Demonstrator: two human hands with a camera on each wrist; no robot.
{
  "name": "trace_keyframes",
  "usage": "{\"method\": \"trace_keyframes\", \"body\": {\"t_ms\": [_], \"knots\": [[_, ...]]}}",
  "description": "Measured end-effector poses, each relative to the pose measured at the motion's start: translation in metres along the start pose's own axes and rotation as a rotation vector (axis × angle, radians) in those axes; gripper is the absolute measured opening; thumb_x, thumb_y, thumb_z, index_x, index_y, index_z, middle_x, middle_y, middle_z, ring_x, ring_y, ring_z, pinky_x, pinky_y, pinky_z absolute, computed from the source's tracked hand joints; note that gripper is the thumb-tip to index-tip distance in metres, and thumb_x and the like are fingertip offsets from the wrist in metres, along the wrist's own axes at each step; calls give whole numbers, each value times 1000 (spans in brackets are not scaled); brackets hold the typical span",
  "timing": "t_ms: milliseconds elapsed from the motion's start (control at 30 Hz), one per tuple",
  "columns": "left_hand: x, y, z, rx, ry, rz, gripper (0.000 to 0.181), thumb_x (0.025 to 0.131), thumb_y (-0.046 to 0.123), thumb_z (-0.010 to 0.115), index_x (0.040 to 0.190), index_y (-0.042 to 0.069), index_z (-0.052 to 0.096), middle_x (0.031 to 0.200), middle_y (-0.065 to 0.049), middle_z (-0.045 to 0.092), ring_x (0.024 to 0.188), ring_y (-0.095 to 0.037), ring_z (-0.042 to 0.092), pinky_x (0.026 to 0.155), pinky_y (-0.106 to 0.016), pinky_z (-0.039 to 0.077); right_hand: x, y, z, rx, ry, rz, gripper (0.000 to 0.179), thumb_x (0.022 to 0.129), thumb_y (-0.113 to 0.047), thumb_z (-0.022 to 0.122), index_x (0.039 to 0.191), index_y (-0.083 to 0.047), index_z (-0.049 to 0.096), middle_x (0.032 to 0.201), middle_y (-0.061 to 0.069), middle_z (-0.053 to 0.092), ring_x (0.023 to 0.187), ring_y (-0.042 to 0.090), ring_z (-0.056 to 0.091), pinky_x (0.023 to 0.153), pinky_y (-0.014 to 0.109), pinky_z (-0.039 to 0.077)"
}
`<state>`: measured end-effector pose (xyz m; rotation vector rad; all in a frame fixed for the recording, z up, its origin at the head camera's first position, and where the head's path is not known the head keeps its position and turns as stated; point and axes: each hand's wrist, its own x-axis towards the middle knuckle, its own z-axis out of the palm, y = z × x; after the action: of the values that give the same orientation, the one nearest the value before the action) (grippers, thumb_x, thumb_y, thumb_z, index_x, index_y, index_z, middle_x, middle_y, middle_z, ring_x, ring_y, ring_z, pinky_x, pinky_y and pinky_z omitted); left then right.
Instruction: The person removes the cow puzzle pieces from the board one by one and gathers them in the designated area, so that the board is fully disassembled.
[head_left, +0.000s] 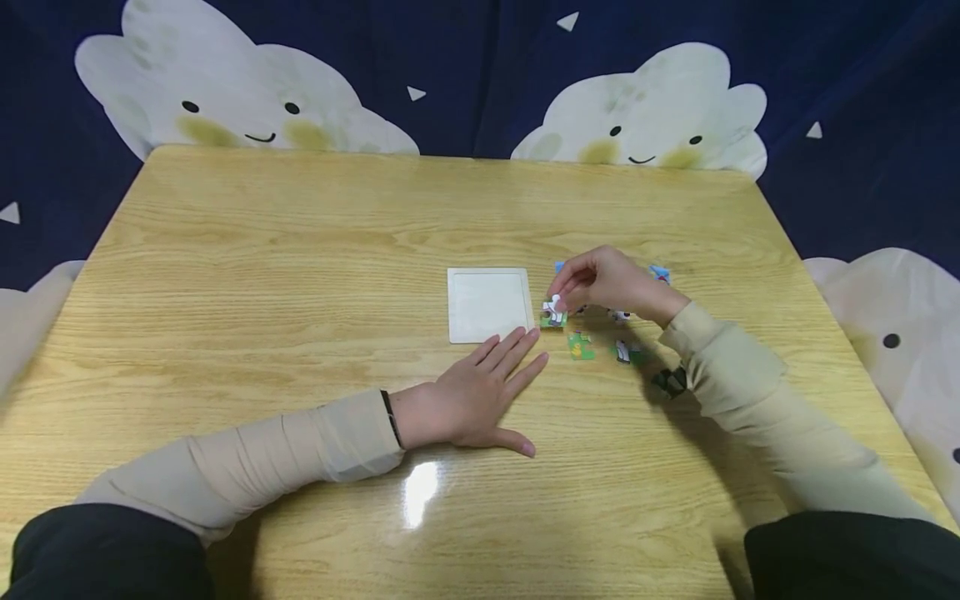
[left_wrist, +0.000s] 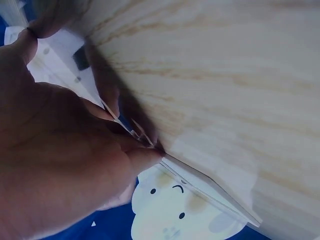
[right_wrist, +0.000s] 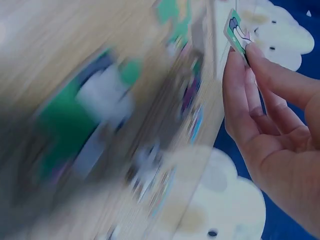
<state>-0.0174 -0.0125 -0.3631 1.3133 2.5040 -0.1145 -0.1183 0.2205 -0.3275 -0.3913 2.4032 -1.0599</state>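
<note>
Between thumb and fingers, my right hand (head_left: 611, 279) pinches a jigsaw puzzle piece (head_left: 552, 312) with a white figure on green. In the right wrist view that piece (right_wrist: 236, 35) is tilted, up off the table. A square, pale puzzle frame (head_left: 487, 304) lies just left of it, its inside bare. My left hand (head_left: 483, 396) lies with fingers spread, fingertips at the frame's lower right corner. The left wrist view shows the fingertips right at the frame's edge (left_wrist: 210, 187). Below the right hand lies a green piece with yellow (head_left: 581, 345).
Several more puzzle pieces lie under and around the right forearm, among them a green and white one (head_left: 624, 352) and a blue one (head_left: 660, 273). Some are partly hidden by the hand. A dark blue cloth with clouds (head_left: 480, 75) hangs behind the wooden table (head_left: 300, 225).
</note>
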Motion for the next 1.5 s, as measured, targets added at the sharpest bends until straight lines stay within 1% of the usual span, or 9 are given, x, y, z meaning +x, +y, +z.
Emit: {"method": "trace_keyframes", "body": {"t_ms": [200,333,500,700,833,933,1067,1333,1500], "knots": [[-1,0,0,-7,1,5,108,85,81,37,159,11,2,162,-17,-10,149,-29,-9,119,-40,3,-32,22,-22,-35,6,56,14,90,-8,71,102,0,72,94,10,72,83,17,68,75,35,55],[-2,0,-1,-5,4,6,107,85,80,38,159,10,3,162,-17,-10,149,-29,-8,119,-40,4,-52,40,-34,13,20,87,17,90,-3,70,105,5,70,94,11,72,82,14,68,72,32,56],[-3,0,0,-16,-3,5,107,86,80,38,159,10,3,162,-17,-10,149,-29,-9,119,-40,3,-75,62,-43,49,25,112,18,88,3,69,105,10,68,93,11,72,80,12,68,70,30,56],[-2,0,0,-22,6,5,106,86,80,38,159,10,3,163,-17,-9,149,-29,-8,120,-40,4,-94,80,-49,-4,-2,148,16,86,2,72,101,5,71,91,8,72,78,12,65,68,30,55],[-3,-1,0,-45,4,15,106,86,79,40,159,10,4,162,-17,-10,149,-29,-9,119,-41,4,-100,87,-47,-24,-5,162,15,86,4,70,101,4,72,93,9,72,77,11,65,67,30,55],[-3,-2,0,-55,4,18,106,86,78,40,159,9,3,162,-18,-10,149,-29,-9,119,-42,3,-100,90,-43,-101,38,78,14,84,6,72,96,1,73,90,9,73,75,9,65,64,27,55],[-2,-3,1,-57,7,21,106,87,78,40,159,9,4,162,-18,-10,149,-30,-9,119,-42,3,-98,91,-36,-202,91,-9,11,80,2,77,90,-3,75,82,6,72,70,7,64,60,22,52],[-2,-3,1,-72,-7,18,106,87,78,40,158,10,2,162,-17,-12,148,-29,-12,119,-41,2,-99,91,-32,-233,109,-4,11,81,1,77,89,-5,75,85,9,72,70,7,64,60,22,51],[-1,-5,4,-119,1,17,106,87,78,39,158,11,-1,162,-14,-16,147,-26,-16,119,-40,0,-99,90,-33,-249,119,-38,12,81,2,77,90,-5,75,85,7,73,70,8,64,60,22,51]]}}
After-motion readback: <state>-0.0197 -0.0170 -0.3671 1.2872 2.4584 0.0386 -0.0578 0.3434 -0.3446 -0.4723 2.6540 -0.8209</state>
